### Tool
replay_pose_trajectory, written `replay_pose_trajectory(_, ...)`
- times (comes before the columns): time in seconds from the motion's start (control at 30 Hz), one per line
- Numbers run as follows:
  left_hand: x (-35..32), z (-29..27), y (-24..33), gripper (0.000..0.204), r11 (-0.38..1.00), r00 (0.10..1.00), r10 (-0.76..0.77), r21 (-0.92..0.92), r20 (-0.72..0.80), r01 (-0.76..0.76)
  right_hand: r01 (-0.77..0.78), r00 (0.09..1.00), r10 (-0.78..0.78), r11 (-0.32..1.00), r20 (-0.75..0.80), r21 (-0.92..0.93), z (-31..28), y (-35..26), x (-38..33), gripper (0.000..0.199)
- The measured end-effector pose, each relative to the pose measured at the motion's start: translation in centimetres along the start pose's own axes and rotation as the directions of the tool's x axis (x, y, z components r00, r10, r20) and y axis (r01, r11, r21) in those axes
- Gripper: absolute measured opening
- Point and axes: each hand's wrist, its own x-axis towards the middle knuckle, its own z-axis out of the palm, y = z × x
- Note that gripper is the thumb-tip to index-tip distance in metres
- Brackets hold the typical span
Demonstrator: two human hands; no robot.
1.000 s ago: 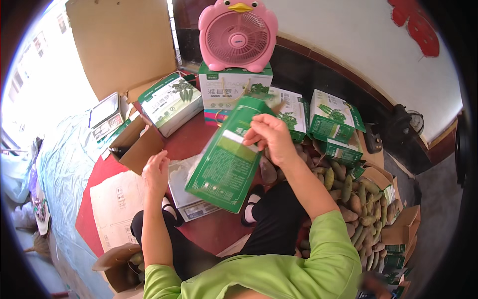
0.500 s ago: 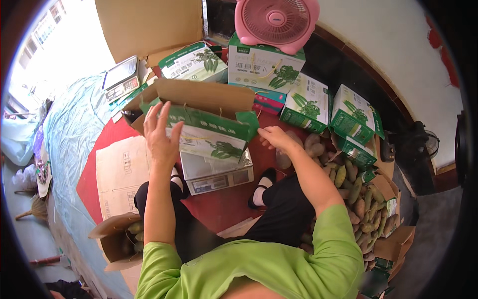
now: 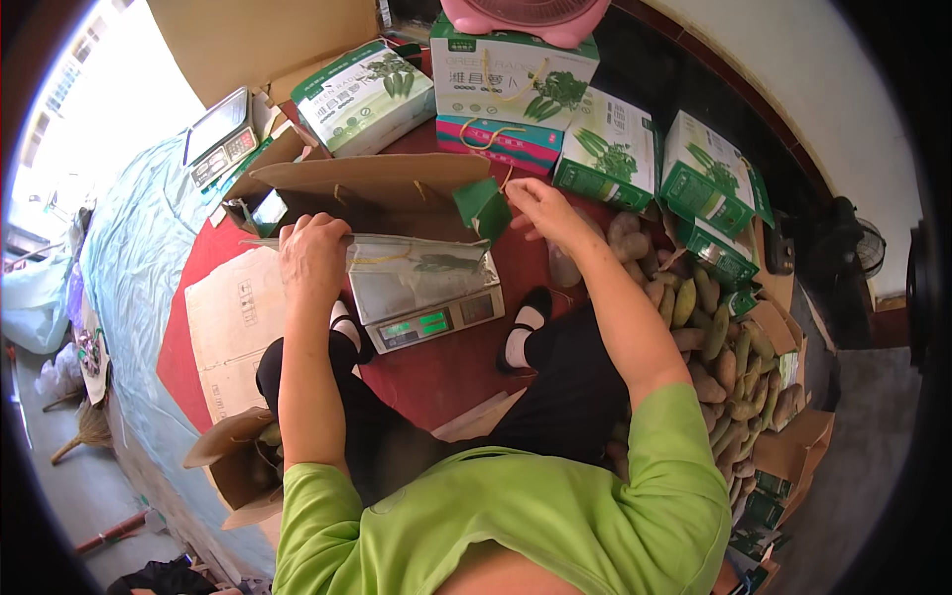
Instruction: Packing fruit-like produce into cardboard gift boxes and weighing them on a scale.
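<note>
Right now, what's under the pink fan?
Under the pink fan is a white-and-green box, with a pink-and-blue box below. The fan covers part of the upper box's top; what's inside either box can't be seen.

1. Daylight pours in from the upper left, bleaching the opening pure white!
2. Blue sheeting gleams pale beneath it.
3. Far right, the grey floor sits dim.
4. Black fisheye vignetting swallows the corners!
</note>
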Motion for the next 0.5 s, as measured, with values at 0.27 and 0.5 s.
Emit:
replay_pose_trajectory(0.27,-1.3,1.0,3.7,0.011,0.964,0.957,0.243,-0.071,-0.157,-0.256,0.355,0.908,-0.388,0.913,-0.156,-0.201,-1.0,2.8,2.6,0.060)
replay_pose_trajectory(0.5,-2.2,2.2,4.4,0.010,0.964,0.960,0.224,-0.106,-0.171,-0.244,0.384,0.921,-0.388,0.919,-0.029,-0.089,-2.3,2.5,1.8,0.053)
